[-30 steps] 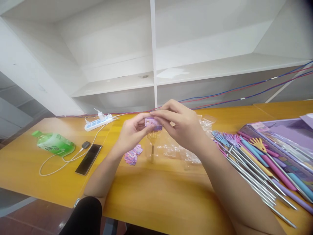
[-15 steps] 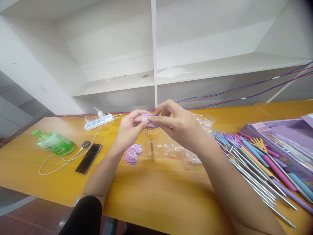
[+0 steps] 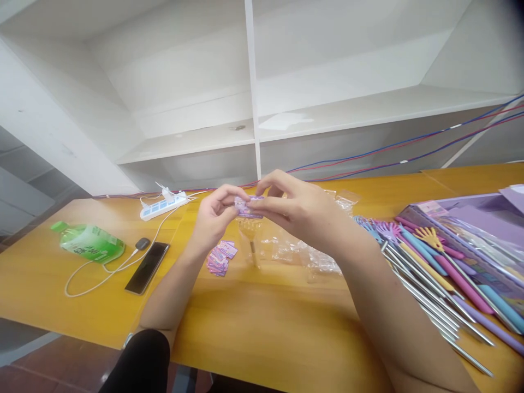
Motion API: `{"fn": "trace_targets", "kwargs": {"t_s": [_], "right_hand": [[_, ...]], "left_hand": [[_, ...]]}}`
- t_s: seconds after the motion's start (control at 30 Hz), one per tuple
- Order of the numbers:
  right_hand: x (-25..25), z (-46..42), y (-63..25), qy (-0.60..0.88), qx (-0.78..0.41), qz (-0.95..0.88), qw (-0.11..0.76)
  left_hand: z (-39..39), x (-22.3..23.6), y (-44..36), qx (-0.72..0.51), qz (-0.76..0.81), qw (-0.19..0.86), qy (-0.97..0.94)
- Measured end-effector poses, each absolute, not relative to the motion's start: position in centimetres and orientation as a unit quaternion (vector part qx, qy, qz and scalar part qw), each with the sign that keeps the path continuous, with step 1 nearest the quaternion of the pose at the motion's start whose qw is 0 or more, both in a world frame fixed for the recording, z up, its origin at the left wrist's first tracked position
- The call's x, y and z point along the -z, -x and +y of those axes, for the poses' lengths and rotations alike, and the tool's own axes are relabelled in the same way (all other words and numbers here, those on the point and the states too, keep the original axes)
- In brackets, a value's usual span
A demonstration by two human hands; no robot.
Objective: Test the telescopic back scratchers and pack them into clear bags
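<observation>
A small purple-and-pink printed card (image 3: 242, 206) is held up above the table between my two hands. My right hand (image 3: 303, 210) pinches it from the right with thumb and fingertips. At its left end, my left hand (image 3: 215, 215) closes thumb and forefinger on the edge. Below my hands lies a loose pile of similar cards (image 3: 221, 257). Beside that pile, a blurred pale shape with a dark narrow stem (image 3: 254, 254) shows on the table; I cannot make out its kind. Crumpled clear plastic bags (image 3: 286, 248) lie under and behind my right hand.
On the right lie several back scratchers (image 3: 429, 238) with coloured hands and metal rods, against a purple box (image 3: 409, 214) of wrapped ones. To the left are a green bottle (image 3: 92, 243), a phone (image 3: 147, 267), a cabled black plug (image 3: 142, 243) and a power strip (image 3: 164, 206).
The card sits slightly lower and shows more of its face. My left fingers have shifted a little towards its left end. The whole view has drifted slightly.
</observation>
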State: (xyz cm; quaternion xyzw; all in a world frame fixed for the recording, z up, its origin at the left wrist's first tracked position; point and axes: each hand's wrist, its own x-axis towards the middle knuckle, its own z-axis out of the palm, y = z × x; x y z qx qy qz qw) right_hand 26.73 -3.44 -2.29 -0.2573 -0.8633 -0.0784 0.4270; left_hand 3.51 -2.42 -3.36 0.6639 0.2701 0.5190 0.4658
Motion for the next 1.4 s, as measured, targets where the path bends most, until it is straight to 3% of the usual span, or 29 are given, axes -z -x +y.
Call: {"fn": "trace_targets", "kwargs": {"t_s": [0.6, 0.83, 1.4], "right_hand": [[1.7, -3.8, -27.2, 0.242, 0.092, -0.882, 0.393], [1.5, -4.4, -26.8, 0.253, 0.042, -0.911, 0.323], [1.3, -4.4, -27.8, 0.268, 0.061, -0.907, 0.318]], "left_hand": [[-2.5, 3.4, -3.7, -0.530, 0.320, 0.445, -0.648], [-2.6, 3.5, -3.9, -0.525, 0.311, 0.451, -0.651], [-2.4, 3.5, -3.6, -0.535, 0.291, 0.453, -0.651]]}}
